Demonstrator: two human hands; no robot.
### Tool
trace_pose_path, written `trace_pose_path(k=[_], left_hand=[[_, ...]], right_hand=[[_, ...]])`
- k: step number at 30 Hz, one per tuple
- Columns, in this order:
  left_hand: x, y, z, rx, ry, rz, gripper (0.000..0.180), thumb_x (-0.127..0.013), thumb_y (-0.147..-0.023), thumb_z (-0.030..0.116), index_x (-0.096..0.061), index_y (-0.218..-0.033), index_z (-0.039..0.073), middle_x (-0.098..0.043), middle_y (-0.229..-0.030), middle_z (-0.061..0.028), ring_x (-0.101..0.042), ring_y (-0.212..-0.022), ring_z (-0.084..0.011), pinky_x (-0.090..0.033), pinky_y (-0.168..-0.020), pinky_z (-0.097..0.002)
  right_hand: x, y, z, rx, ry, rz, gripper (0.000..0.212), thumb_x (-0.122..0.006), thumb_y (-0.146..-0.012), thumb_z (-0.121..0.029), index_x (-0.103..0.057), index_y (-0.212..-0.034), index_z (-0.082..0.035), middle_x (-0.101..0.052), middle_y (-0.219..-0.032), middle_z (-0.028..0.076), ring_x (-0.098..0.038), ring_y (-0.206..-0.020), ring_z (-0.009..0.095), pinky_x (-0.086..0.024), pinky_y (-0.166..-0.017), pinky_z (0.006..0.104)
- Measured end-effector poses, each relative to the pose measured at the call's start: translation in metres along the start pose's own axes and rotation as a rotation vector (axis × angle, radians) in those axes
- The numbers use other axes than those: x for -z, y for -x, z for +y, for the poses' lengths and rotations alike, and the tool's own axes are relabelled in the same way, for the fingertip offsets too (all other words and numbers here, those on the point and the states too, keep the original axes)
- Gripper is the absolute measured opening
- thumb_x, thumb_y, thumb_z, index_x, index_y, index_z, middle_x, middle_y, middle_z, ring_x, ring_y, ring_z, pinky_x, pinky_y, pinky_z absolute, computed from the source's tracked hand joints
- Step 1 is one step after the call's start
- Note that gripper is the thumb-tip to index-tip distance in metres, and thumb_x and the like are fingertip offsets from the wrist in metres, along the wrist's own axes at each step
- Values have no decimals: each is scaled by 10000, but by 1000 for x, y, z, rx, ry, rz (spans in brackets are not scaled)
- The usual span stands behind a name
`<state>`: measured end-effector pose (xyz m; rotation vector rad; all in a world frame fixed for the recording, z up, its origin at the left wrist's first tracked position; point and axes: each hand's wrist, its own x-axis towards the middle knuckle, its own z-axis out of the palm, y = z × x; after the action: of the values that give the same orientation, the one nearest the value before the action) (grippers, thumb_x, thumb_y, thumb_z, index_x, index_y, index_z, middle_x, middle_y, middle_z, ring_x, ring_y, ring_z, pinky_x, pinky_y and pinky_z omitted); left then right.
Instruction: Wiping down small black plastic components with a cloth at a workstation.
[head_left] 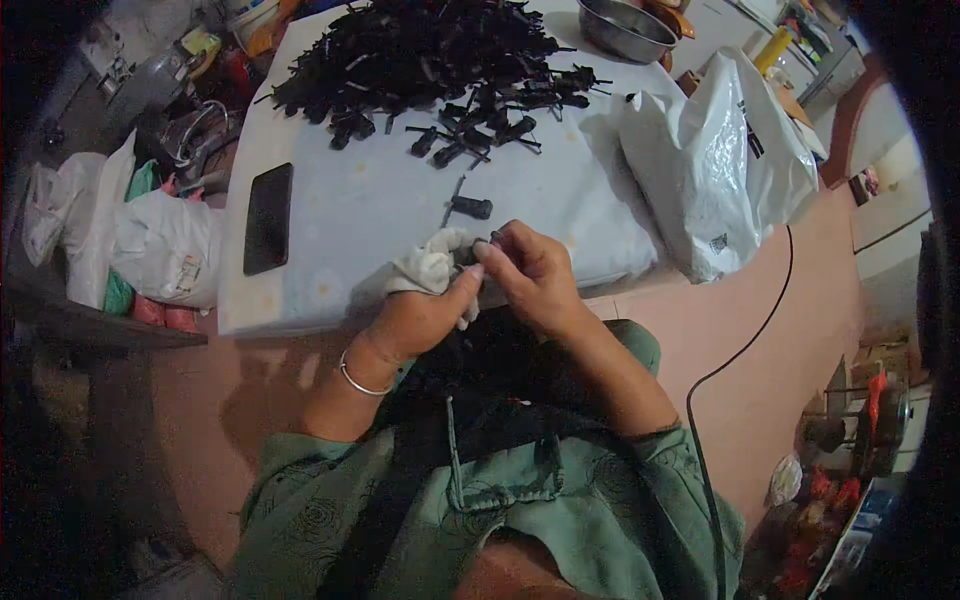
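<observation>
Near the front edge of the table (350,205), my left hand (412,310), partly covered by a white glove, is closed around a small black part (467,256). My right hand (540,275) meets it from the right, thumb and forefinger pinched at the same dark piece. My fingers cover most of this part, so its exact shape is hidden. Just beyond them lies a single black plastic part (472,207) with a thin stem. Farther back rises a large pile of similar black parts (420,60), some spilling toward me.
A black phone (268,218) lies at the table's left. On the right a large white plastic bag (685,170) stands by a metal bowl (625,38). Filled white bags (165,245) sit on a surface at left. A dark cable (740,352) runs down the right side.
</observation>
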<state>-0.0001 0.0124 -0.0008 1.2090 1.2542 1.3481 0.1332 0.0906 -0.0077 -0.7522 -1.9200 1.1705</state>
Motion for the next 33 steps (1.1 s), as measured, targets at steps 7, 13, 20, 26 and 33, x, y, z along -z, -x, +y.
trace_pose_path(k=[7,13,20,26,33], left_hand=[[1,-2,-13,-193,-246,182,174,-537,-791,55,-525,-960,12,-577,-783,-81,-565,-670,-160,-466,-589,-268],[-5,-1,-1,-282,-489,233,196,-557,-758,73,-549,-940,2,-581,-807,-169,-589,-731,-281,-473,-653,-329],[-10,1,5,-521,-775,282,217,-526,-733,44,-554,-935,-32,-568,-826,-180,-568,-734,-321,-466,-654,-354],[-10,3,-5,-479,-875,251,217,-513,-730,42,-547,-930,-36,-567,-838,-185,-561,-744,-331,-460,-658,-360],[-5,-2,-18,-397,-469,229,275,-519,-810,79,-477,-1060,-26,-551,-812,-43,-534,-700,-156,-438,-597,-276]], right_hand=[[3,3,-9,-25,47,-238,248,-458,-901,-203,-503,-770,3,-439,-632,-22,-382,-628,66,-360,-558,235],[5,5,0,-144,-97,-309,266,-435,-914,-216,-502,-764,-7,-423,-643,-41,-367,-641,53,-355,-567,227],[-20,14,16,-90,-278,-131,273,-429,-913,-220,-497,-758,-7,-434,-606,-6,-370,-613,70,-360,-548,242],[-31,15,25,-186,-382,-115,286,-423,-918,-227,-500,-751,-7,-441,-628,-38,-380,-630,55,-373,-565,235],[-7,16,12,-157,-285,-141,242,-468,-895,-205,-533,-805,10,-494,-636,25,-429,-638,81,-399,-567,259]])
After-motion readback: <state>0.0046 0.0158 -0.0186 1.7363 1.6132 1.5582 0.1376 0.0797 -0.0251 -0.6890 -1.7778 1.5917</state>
